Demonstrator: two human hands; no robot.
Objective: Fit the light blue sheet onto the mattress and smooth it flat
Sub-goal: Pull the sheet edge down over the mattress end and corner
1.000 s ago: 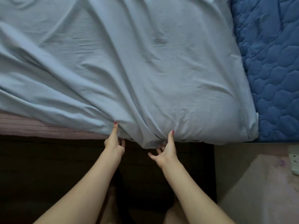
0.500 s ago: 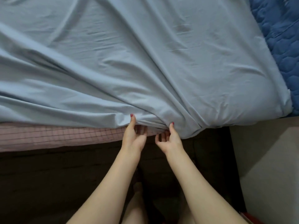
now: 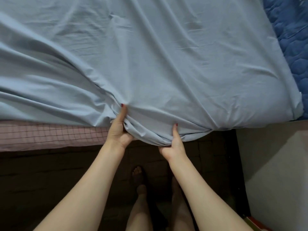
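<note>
Roughly halfway, judging by the frame. Light blue sheet (image 3: pixel 150 64) covers most of the mattress top, from upper left to the right edge, w/ the lower-right corner looking tucked over. Left of centre, a strip of pink checked mattress side (image 3: pixel 50 137) is bare below the hem, so that stretch isn't pulled down yet. Big diagonal folds run from mid-left toward the hands; smoothing not done.

Left hand (image 3: pixel 118 130) is closed round a bunch of the hem at frame centre, thumb up on the fabric, fingers curled under. Right hand (image 3: pixel 173 145) is closed on the hem just right of it, thumb up, fingers hidden beneath the cloth. Bunched edge sags between them over the dark bed frame (image 3: pixel 50 172). Dark blue quilted cover (image 3: pixel 290 39) at upper right.

Vs 0.5 s ago: hands have spread a bit apart and gathered more cloth, pulling the hem lower; pink strip looks narrower; more blue quilt in view at right.
</note>
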